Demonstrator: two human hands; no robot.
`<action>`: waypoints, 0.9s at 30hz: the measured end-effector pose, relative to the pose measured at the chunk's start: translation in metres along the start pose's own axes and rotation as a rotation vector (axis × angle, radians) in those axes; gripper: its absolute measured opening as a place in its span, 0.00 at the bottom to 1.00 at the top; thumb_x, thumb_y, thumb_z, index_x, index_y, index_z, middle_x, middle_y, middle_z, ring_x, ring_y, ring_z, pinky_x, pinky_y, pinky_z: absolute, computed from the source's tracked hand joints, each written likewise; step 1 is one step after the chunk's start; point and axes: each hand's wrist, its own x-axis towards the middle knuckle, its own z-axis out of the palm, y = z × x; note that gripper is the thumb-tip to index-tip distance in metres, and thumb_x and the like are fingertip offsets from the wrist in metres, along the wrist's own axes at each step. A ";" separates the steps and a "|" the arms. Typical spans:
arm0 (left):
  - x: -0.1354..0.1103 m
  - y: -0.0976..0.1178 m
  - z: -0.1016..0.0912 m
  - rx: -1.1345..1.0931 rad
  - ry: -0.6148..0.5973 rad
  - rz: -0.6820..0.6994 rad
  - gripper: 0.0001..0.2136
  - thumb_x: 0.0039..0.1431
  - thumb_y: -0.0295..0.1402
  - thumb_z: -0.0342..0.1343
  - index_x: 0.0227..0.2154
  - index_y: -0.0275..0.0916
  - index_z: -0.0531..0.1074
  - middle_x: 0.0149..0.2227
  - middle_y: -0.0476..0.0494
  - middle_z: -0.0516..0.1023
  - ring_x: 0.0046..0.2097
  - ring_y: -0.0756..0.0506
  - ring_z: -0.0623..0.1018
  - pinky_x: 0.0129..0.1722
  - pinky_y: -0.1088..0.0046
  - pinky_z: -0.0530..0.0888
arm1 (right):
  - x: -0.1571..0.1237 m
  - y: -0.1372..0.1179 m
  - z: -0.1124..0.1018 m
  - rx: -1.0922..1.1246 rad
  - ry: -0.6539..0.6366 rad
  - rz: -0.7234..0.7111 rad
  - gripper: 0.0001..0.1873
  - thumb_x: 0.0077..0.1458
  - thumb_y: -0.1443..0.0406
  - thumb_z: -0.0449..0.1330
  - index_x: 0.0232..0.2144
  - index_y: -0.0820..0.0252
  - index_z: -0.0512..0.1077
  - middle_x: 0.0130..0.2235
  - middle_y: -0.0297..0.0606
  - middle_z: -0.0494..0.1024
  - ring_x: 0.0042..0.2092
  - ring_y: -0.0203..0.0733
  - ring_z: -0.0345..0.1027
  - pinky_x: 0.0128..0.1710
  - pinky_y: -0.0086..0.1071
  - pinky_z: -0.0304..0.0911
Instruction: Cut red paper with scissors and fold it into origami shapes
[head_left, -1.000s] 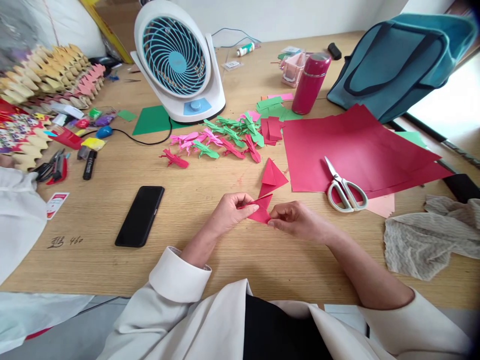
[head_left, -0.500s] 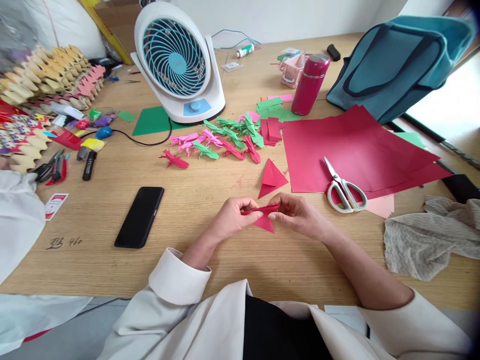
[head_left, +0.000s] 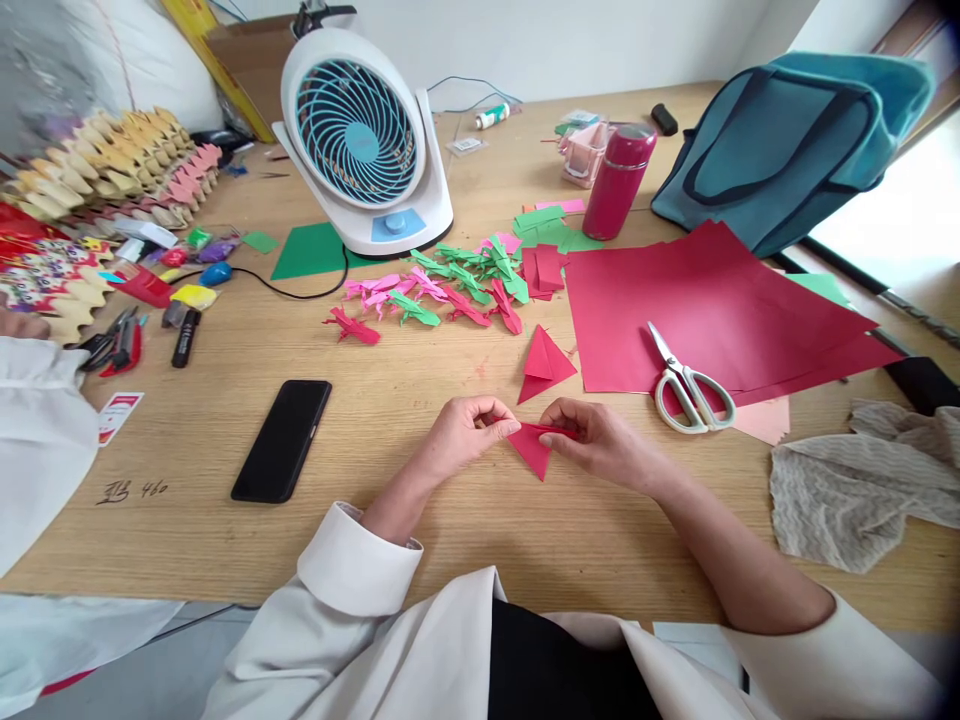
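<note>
Between my hands is a small red piece of folded paper (head_left: pixel 534 455), its pointed corner hanging down toward me. My left hand (head_left: pixel 469 436) pinches its left end between thumb and fingers. At the right end, my right hand (head_left: pixel 592 440) grips the folded top edge, the thumb on the near side. Just beyond lies another red folded paper triangle (head_left: pixel 546 364) on the table. Farther back sits a group of small folded paper figures, such as a red figure (head_left: pixel 352 326), a green figure (head_left: pixel 415 309) and pink ones (head_left: pixel 371 291).
White-handled scissors (head_left: pixel 690 385) rest on large red paper sheets (head_left: pixel 720 300) at the right. A black phone (head_left: pixel 282 440) lies to the left. Behind stand a fan (head_left: pixel 360 145), a red flask (head_left: pixel 619 180) and a blue bag (head_left: pixel 772 150). Another person's white sleeve (head_left: pixel 37 430) shows at far left.
My right hand has slid slightly right along the paper's top edge, and the hands are a little farther apart. More of the red paper shows between them. The view has shifted slightly.
</note>
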 end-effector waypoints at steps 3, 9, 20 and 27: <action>0.000 -0.003 0.003 -0.011 0.000 0.047 0.10 0.56 0.38 0.59 0.29 0.35 0.74 0.24 0.52 0.69 0.25 0.54 0.64 0.24 0.79 0.61 | 0.001 0.002 0.003 -0.039 0.047 0.002 0.10 0.57 0.60 0.58 0.29 0.61 0.72 0.24 0.29 0.66 0.26 0.32 0.53 0.25 0.27 0.50; 0.002 -0.005 0.001 0.116 0.317 0.222 0.08 0.62 0.36 0.54 0.33 0.37 0.72 0.31 0.49 0.72 0.31 0.52 0.70 0.32 0.77 0.67 | 0.003 0.003 0.004 -0.008 0.107 0.062 0.14 0.58 0.60 0.55 0.31 0.63 0.76 0.24 0.31 0.69 0.25 0.32 0.54 0.25 0.28 0.50; -0.002 -0.001 0.005 0.232 0.405 0.273 0.06 0.64 0.34 0.52 0.35 0.37 0.72 0.33 0.47 0.74 0.32 0.51 0.71 0.33 0.76 0.67 | 0.003 -0.003 0.002 -0.011 0.148 0.091 0.13 0.57 0.60 0.56 0.33 0.63 0.77 0.24 0.31 0.68 0.25 0.32 0.54 0.24 0.28 0.49; -0.005 0.005 0.004 0.237 0.382 0.321 0.07 0.63 0.33 0.53 0.34 0.38 0.74 0.32 0.47 0.74 0.33 0.51 0.72 0.33 0.77 0.67 | 0.003 -0.001 0.004 -0.032 0.150 0.088 0.13 0.58 0.60 0.55 0.32 0.61 0.77 0.23 0.30 0.69 0.25 0.32 0.55 0.24 0.28 0.49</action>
